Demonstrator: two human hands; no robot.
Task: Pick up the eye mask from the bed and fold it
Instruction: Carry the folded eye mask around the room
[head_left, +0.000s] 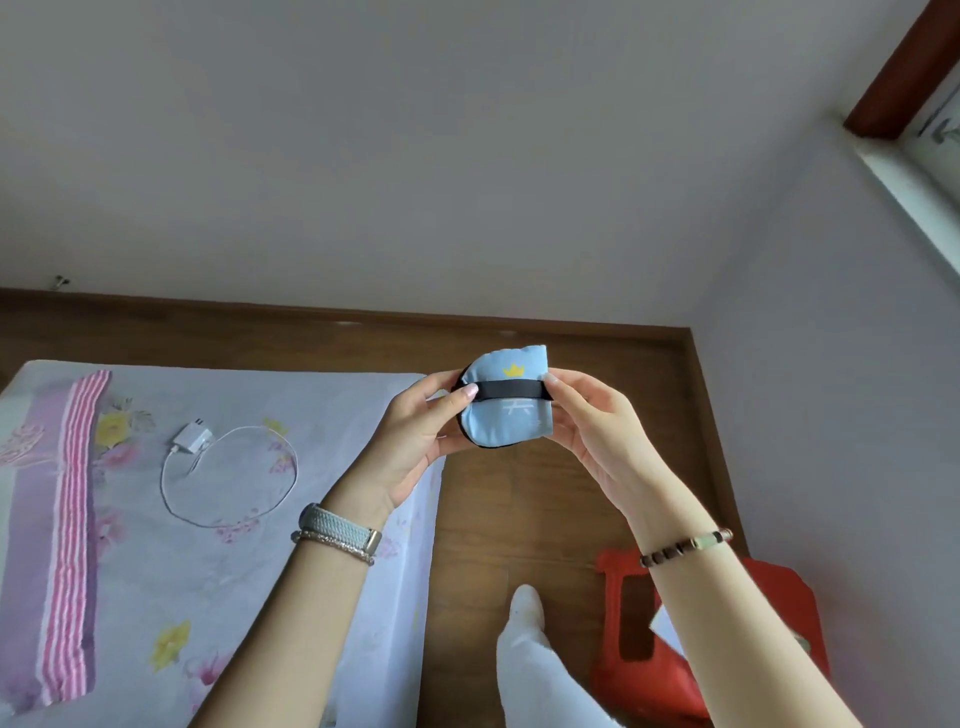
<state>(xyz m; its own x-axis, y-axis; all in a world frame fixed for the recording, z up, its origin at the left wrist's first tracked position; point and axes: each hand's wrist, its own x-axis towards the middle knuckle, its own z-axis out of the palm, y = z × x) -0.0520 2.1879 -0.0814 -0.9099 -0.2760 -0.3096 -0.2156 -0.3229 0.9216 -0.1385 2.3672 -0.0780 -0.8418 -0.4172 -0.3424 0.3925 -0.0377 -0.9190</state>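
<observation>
I see the eye mask (501, 402) held up in the air in front of me, over the wooden floor (519, 519) just past the bed's right edge. It is light blue with a black rim, doubled over on itself, with a small yellow crown printed near the top and a black strap (506, 389) stretched flat across its middle. My left hand (415, 441) grips its left side, thumb pressed on the strap end, fingers (441, 383) curled behind the cloth. My right hand (597, 421) grips the right side in the same way, fingertips pinching the strap's other end. Both sets of fingers are closed on the mask.

On my left wrist sit a grey woven band (337, 527) and a thin bracelet just beside it; on my right wrist, a beaded bracelet (685, 545).

Lower left lies the bed (234, 571), covered in a pale flowered sheet. On it rest a white charger (193, 435) with its cable looped in a wide ring, and farther left a pink striped cloth (72, 519) laid lengthwise. Nothing blocks the mask. Below my arms, a leg in white (530, 660) stands on the floor, and a red plastic stool (701, 649) sits near it to the right, partly hidden by my right forearm.
</observation>
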